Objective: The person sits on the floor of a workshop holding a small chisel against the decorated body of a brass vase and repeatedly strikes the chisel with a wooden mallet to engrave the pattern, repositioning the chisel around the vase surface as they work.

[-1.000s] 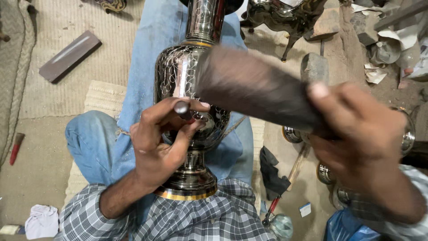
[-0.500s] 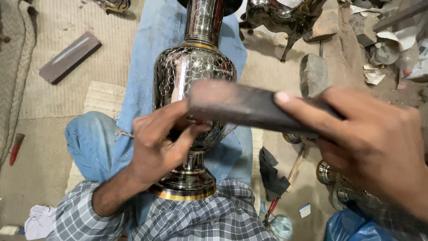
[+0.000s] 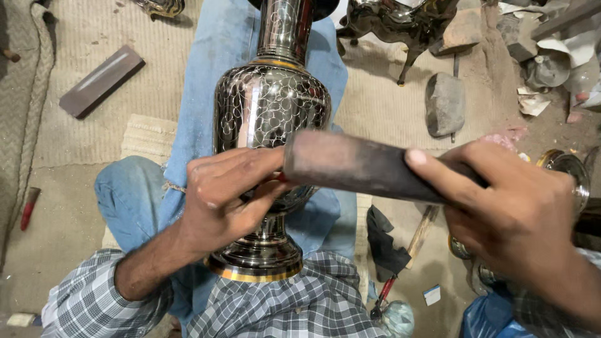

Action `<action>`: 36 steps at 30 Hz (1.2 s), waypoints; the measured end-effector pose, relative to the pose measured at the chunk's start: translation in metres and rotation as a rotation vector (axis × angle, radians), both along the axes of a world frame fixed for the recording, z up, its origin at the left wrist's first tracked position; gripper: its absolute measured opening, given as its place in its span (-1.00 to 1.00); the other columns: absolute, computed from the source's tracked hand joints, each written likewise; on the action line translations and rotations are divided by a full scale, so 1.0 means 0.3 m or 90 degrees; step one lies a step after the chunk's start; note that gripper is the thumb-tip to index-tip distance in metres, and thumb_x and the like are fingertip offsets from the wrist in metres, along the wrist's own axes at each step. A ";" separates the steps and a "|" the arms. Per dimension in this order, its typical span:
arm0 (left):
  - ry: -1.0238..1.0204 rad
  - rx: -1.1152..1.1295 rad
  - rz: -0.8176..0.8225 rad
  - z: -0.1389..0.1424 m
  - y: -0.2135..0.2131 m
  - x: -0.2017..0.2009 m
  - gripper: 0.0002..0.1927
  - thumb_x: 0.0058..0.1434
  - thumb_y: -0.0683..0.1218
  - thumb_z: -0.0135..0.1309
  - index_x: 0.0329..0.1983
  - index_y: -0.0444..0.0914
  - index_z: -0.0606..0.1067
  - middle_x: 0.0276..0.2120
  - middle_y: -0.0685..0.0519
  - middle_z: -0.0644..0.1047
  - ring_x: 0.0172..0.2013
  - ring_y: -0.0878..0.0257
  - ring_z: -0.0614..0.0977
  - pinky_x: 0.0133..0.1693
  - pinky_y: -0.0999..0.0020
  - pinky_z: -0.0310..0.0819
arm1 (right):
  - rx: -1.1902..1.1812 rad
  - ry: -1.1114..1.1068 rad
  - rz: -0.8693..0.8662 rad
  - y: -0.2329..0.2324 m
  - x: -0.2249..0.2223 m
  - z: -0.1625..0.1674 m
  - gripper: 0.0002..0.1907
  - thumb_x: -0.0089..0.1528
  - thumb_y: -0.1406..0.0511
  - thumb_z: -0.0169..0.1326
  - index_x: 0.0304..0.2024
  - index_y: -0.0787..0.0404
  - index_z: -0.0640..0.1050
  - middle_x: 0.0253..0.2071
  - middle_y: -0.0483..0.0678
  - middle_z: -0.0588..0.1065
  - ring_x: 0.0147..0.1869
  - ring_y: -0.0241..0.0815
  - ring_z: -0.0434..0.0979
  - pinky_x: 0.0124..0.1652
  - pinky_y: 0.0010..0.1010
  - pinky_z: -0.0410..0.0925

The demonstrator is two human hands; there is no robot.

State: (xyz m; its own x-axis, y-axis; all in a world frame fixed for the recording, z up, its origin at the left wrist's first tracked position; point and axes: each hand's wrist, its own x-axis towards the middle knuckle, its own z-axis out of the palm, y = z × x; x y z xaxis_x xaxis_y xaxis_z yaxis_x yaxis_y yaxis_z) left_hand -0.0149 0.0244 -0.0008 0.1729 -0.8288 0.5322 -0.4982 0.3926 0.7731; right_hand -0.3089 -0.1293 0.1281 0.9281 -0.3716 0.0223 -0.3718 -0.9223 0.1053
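A tall dark metal vase (image 3: 270,106) with fine engraved patterns and gold bands lies along my outstretched legs in blue jeans, its foot against my checked shirt. My left hand (image 3: 228,194) rests on the vase's lower belly, fingers pinched around a small tool that is almost hidden. My right hand (image 3: 513,213) grips a long dark wooden block (image 3: 357,164) held level, its far end just above my left hand's fingers.
A flat dark bar (image 3: 100,81) lies on the woven mat at upper left. A grey stone (image 3: 444,103) and a dark metal animal figure (image 3: 400,22) sit at upper right. Small metal pots (image 3: 566,169), a red-handled tool (image 3: 28,206) and scraps lie around.
The wooden block has come down and levelled from a raised tilt onto the tool end at my left hand. The left hand has shifted slightly along the vase.
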 end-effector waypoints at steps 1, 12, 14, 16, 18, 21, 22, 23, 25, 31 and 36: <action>-0.016 -0.019 -0.006 -0.010 -0.007 0.002 -0.59 0.18 -0.29 0.26 0.12 -0.25 0.56 -0.13 0.01 0.69 -0.19 0.20 0.77 -0.15 0.32 0.71 | 0.133 -0.067 -0.071 0.001 -0.004 -0.015 -0.11 -0.01 0.45 0.34 0.34 -0.07 0.34 -0.31 -0.04 0.59 -0.38 -0.14 0.59 -0.40 -0.28 0.45; -0.143 -0.009 -0.232 -0.031 -0.093 0.053 -0.51 0.24 -0.32 0.07 0.21 -0.09 0.54 -0.13 0.14 0.71 -0.25 0.37 0.76 -0.28 0.46 0.69 | 0.089 -0.218 -0.068 0.069 -0.074 -0.216 -0.09 0.00 0.47 0.26 0.38 -0.03 0.26 -0.21 0.06 0.54 -0.32 -0.09 0.54 -0.31 -0.32 0.46; -0.140 0.008 -0.304 -0.017 -0.120 0.059 -0.50 0.23 -0.34 0.06 0.22 -0.11 0.54 -0.09 0.11 0.71 -0.39 0.36 0.71 -0.54 0.45 0.48 | 0.085 -0.270 -0.060 0.088 -0.123 -0.289 -0.12 0.03 0.46 0.25 0.36 0.04 0.21 -0.17 0.06 0.54 -0.26 -0.07 0.55 -0.28 -0.32 0.44; -0.134 0.028 -0.361 0.001 -0.131 0.060 -0.47 0.22 -0.36 0.04 0.22 -0.08 0.53 -0.07 0.10 0.71 -0.41 0.37 0.71 -0.60 0.48 0.45 | 0.093 -0.315 -0.052 0.119 -0.168 -0.364 -0.14 0.05 0.46 0.23 0.34 0.10 0.16 -0.13 0.06 0.53 -0.20 -0.05 0.56 -0.25 -0.31 0.43; -0.143 0.035 -0.404 0.024 -0.148 0.065 -0.44 0.23 -0.38 0.01 0.22 -0.02 0.54 -0.07 0.12 0.71 -0.31 0.39 0.75 -0.47 0.53 0.60 | 0.090 -0.368 -0.043 0.147 -0.194 -0.440 -0.15 0.07 0.46 0.22 0.33 0.17 0.10 -0.09 0.06 0.53 -0.13 -0.03 0.56 -0.22 -0.31 0.41; -0.161 0.075 -0.480 0.065 -0.176 0.062 -0.36 0.13 -0.41 0.03 0.22 -0.02 0.54 -0.21 0.16 0.73 -0.39 0.37 0.73 -0.49 0.45 0.58 | 0.105 -0.415 -0.110 0.208 -0.202 -0.538 -0.23 0.06 0.37 0.31 0.24 0.21 0.22 -0.15 0.07 0.53 -0.16 -0.09 0.56 -0.23 -0.36 0.40; -0.182 0.092 -0.493 0.081 -0.185 0.062 -0.36 0.10 -0.40 0.05 0.21 -0.01 0.54 -0.23 0.15 0.73 -0.38 0.36 0.73 -0.49 0.42 0.57 | 0.108 -0.435 -0.129 0.226 -0.192 -0.568 -0.26 0.06 0.34 0.34 0.21 0.22 0.26 -0.17 0.07 0.53 -0.17 -0.12 0.56 -0.23 -0.37 0.40; -0.202 0.110 -0.506 0.096 -0.193 0.061 -0.35 0.07 -0.39 0.08 0.20 0.00 0.55 -0.26 0.14 0.73 -0.38 0.34 0.72 -0.50 0.38 0.56 | 0.112 -0.454 -0.148 0.243 -0.182 -0.589 -0.28 0.06 0.31 0.37 0.18 0.24 0.29 -0.19 0.07 0.53 -0.18 -0.14 0.56 -0.23 -0.39 0.39; -0.213 0.102 -0.543 0.124 -0.204 0.070 -0.30 -0.03 -0.38 0.12 0.20 -0.03 0.56 -0.24 0.10 0.72 -0.34 0.28 0.72 -0.45 0.31 0.56 | 0.206 -0.539 -0.204 0.279 -0.161 -0.612 -0.45 0.17 0.33 0.32 0.10 0.24 0.32 -0.19 0.04 0.49 -0.17 -0.19 0.54 -0.18 -0.44 0.40; -0.206 0.143 -0.611 0.170 -0.220 0.066 -0.32 -0.06 -0.36 0.18 0.18 -0.04 0.56 -0.18 0.10 0.71 -0.33 0.28 0.73 -0.44 0.23 0.55 | 0.271 -0.554 -0.256 0.334 -0.116 -0.601 -0.77 0.25 0.52 -0.02 -0.06 0.27 0.37 -0.18 -0.01 0.45 -0.17 -0.19 0.50 -0.13 -0.48 0.38; -0.312 0.264 -0.646 0.163 -0.223 0.069 -0.26 0.04 -0.31 0.19 0.31 0.06 0.51 -0.22 0.09 0.72 -0.34 0.23 0.69 -0.39 0.16 0.50 | 0.082 -0.500 -0.300 0.348 -0.134 -0.710 -0.60 0.17 0.55 0.21 -0.23 0.06 0.30 -0.27 0.12 0.42 -0.34 -0.09 0.46 -0.30 -0.25 0.37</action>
